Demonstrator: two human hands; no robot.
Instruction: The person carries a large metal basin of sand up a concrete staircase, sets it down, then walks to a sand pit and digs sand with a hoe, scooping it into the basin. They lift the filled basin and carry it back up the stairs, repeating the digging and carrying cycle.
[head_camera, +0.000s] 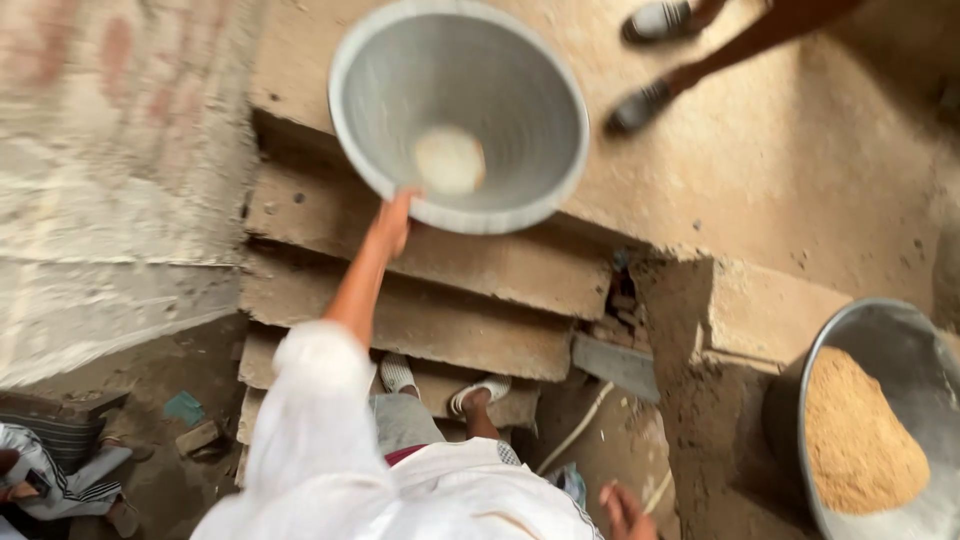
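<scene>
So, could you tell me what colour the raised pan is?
Grey metal pan, shown best in the head view.

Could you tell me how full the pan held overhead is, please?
Nearly empty: the pan shows bare metal, only a small pale patch at its bottom.

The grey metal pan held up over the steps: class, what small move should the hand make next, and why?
Probably level the grey metal pan and ease it toward the upper landing. The left hand pinches only its near rim, so the pan tilts, and a pale lump sits in its bottom. The right hand hangs low, holding nothing.
</scene>
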